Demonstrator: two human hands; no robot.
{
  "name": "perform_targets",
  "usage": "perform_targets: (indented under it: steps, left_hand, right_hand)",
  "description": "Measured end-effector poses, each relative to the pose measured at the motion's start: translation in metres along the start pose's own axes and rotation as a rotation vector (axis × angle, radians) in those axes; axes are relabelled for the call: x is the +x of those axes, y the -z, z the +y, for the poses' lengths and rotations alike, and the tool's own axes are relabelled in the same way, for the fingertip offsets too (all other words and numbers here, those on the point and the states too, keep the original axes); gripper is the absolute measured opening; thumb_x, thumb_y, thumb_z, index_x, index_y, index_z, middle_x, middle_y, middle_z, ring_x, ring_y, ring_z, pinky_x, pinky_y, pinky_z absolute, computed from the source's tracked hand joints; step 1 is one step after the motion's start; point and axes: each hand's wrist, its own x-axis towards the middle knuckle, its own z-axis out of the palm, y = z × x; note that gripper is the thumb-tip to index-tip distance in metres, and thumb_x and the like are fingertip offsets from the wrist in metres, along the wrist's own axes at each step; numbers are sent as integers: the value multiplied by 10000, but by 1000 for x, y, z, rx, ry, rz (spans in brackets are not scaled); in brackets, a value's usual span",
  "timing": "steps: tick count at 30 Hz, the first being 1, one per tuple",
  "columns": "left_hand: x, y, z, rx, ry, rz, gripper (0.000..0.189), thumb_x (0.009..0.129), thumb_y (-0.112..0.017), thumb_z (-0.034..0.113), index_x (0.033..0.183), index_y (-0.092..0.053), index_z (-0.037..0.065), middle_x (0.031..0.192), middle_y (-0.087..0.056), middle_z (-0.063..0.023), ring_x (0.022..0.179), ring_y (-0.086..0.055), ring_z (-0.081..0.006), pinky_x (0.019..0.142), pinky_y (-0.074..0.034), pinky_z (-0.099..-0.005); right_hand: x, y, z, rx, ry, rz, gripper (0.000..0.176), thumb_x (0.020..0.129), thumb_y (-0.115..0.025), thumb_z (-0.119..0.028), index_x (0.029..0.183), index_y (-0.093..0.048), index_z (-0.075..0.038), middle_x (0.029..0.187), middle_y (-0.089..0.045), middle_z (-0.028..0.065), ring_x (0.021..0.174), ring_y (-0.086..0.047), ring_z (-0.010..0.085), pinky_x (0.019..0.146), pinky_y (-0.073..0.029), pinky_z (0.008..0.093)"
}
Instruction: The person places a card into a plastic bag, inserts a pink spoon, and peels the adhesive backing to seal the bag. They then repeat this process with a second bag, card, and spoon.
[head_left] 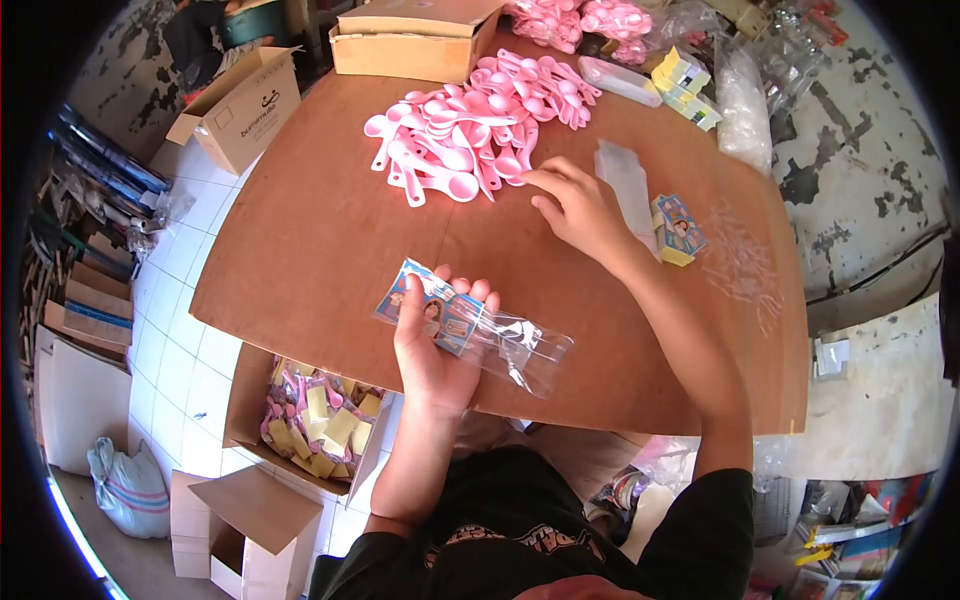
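Plywood tabletop (320, 250) above tiled floor (185, 270) carries pink spoons (460, 140); left grip (435, 355) holds bag (530, 352), right grip (575, 205) wide

Brown wooden table (330, 250), heap of pink spoons (470, 135), cardboard box (410, 45), small printed boxes (678, 230), clear sleeve (628, 185)

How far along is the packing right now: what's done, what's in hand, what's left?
Done: filled packs lie in the carton on the floor. In hand: the left hand holds a clear bag with a printed box at its mouth, the right hand touches the pink spoons. Left: that large pile, spare boxes and empty bags on the table.
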Motion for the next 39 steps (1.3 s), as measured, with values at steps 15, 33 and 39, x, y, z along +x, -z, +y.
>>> perform_targets:
  steps: [15, 33, 39]
  left_hand:
    - [3, 9, 3, -30, 3, -61, 382, 937, -535, 400, 1079, -538, 45, 923, -609, -112, 955, -612, -289, 893, -490, -436]
    - [-2, 6, 1, -35, -22, -107, 497, 904, -531, 519, 1041, -546, 41, 973, -609, -117, 994, -601, -302, 923, -472, -469]
    - [-5, 2, 10, -37, -121, -145, 524, 893, -534, 542, 1042, -547, 39, 972, -606, -113, 1007, -588, -305, 926, -460, -479]
  right_hand:
    - [-20, 19, -72, 46, -17, -247, 27, 750, -684, -112, 765, -683, -90, 771, -590, 37, 732, -595, 230, 671, -489, 363]
    - [-52, 56, -60, -85, -244, -513, 170, 768, -692, -108, 903, -614, -40, 850, -614, 100, 800, -617, 285, 696, -481, 376]
    - [-77, 71, -64, 256, -409, -524, 137, 823, -673, -87, 903, -583, -23, 782, -627, 77, 590, -601, 174, 556, -468, 301]
